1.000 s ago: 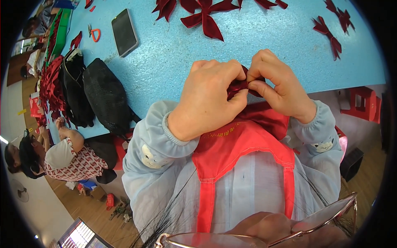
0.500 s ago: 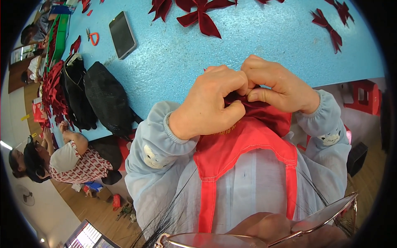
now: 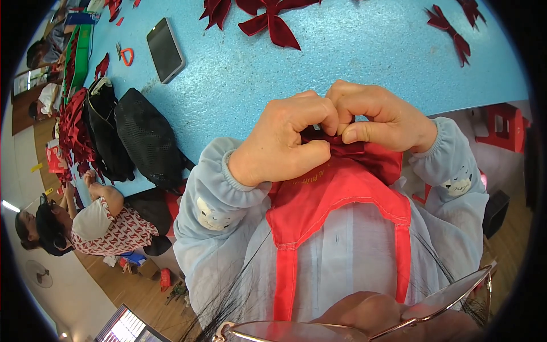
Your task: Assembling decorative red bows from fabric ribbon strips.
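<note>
From here I see a dark red ribbon piece (image 3: 348, 149), soft and velvety-looking, bunched up between the left hand (image 3: 282, 137) and right hand (image 3: 384, 117), which hide most of its shape.

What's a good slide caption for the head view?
Left hand and right hand hold dark red ribbon near a red apron; bows lie on the blue table.

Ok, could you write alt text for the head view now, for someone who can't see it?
A person's left hand and right hand pinch a dark red ribbon piece, mostly hidden, over their red apron. Dark red bows, a phone, orange-handled snips and a black mesh bag lie on the blue table.
</note>
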{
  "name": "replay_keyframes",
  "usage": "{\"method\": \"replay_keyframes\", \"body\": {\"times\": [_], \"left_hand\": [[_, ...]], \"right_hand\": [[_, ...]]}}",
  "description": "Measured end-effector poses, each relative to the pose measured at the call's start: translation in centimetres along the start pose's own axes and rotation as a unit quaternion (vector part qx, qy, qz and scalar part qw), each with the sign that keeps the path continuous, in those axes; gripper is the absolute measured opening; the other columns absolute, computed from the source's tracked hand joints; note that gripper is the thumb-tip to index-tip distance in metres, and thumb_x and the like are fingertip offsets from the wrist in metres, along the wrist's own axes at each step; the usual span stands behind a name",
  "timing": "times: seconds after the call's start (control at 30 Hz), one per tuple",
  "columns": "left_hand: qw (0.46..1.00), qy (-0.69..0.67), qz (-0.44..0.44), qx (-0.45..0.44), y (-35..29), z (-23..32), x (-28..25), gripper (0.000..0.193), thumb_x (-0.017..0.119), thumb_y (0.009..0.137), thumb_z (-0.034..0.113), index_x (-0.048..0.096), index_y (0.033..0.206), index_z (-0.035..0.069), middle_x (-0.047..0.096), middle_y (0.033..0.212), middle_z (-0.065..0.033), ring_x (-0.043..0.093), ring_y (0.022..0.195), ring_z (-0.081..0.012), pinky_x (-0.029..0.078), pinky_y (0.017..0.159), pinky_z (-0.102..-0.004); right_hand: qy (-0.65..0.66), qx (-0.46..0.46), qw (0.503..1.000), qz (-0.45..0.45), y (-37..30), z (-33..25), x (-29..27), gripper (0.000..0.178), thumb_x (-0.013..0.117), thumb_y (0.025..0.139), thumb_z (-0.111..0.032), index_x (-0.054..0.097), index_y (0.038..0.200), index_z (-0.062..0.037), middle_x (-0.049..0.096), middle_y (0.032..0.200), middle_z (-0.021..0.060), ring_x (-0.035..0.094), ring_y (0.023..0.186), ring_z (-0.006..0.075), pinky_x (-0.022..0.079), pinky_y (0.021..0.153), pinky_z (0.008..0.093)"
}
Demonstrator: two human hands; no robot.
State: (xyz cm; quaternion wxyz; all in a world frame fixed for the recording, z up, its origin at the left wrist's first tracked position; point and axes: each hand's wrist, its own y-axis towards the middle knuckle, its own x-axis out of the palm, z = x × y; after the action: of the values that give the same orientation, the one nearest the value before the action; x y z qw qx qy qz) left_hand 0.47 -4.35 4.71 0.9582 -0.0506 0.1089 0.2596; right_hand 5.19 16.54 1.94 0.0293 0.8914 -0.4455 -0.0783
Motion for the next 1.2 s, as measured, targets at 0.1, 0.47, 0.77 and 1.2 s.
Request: {"method": "replay_keyframes", "body": {"times": [0.1,0.47,0.77,1.2], "left_hand": [[0.999,-0.034,-0.011,0.0,0.0,-0.3,-0.1,0.012,0.056,0.067,0.001,0.051,0.078,0.001,0.053,0.076,-0.0035,0.047,0.07,-0.0122,0.037,0.061,-0.0248],[0.986,0.119,0.115,0.022,-0.2,0.3,0.7,0.018,0.059,0.07,-0.002,0.058,0.088,0.001,0.057,0.08,-0.0064,0.057,0.069,-0.0118,0.044,0.059,-0.0222],[0.963,0.219,0.13,0.083,-0.5,0.2,1.0,0.016,0.062,0.068,-0.004,0.059,0.082,0.001,0.058,0.08,-0.007,0.056,0.067,-0.0129,0.044,0.057,-0.0247],[0.997,0.01,0.043,0.057,-1.1,0.6,0.9,0.01,0.055,0.067,-0.005,0.055,0.076,0.001,0.054,0.077,-0.0041,0.05,0.067,-0.011,0.037,0.056,-0.0237]], "right_hand": [[0.023,0.004,1.0,0.006,-0.1,0.1,0.1,0.024,0.059,0.086,-0.024,0.052,0.076,-0.0034,0.054,0.086,0.0062,0.048,0.082,0.0205,0.04,0.077,0.0323],[-0.153,0.037,0.981,0.117,-0.4,-0.8,1.2,0.022,0.072,0.074,-0.015,0.053,0.077,-0.0026,0.051,0.081,0.005,0.047,0.08,0.0211,0.039,0.074,0.0316],[-0.264,0.004,0.958,0.114,0.1,-1.5,1.4,0.017,0.068,0.075,-0.014,0.055,0.078,-0.0031,0.047,0.074,0.0062,0.044,0.073,0.0232,0.037,0.067,0.0339],[-0.039,-0.083,0.996,0.02,0.3,-0.8,1.4,0.018,0.059,0.08,-0.015,0.051,0.068,-0.0046,0.05,0.072,0.0062,0.043,0.068,0.0234,0.036,0.068,0.0334]]}}
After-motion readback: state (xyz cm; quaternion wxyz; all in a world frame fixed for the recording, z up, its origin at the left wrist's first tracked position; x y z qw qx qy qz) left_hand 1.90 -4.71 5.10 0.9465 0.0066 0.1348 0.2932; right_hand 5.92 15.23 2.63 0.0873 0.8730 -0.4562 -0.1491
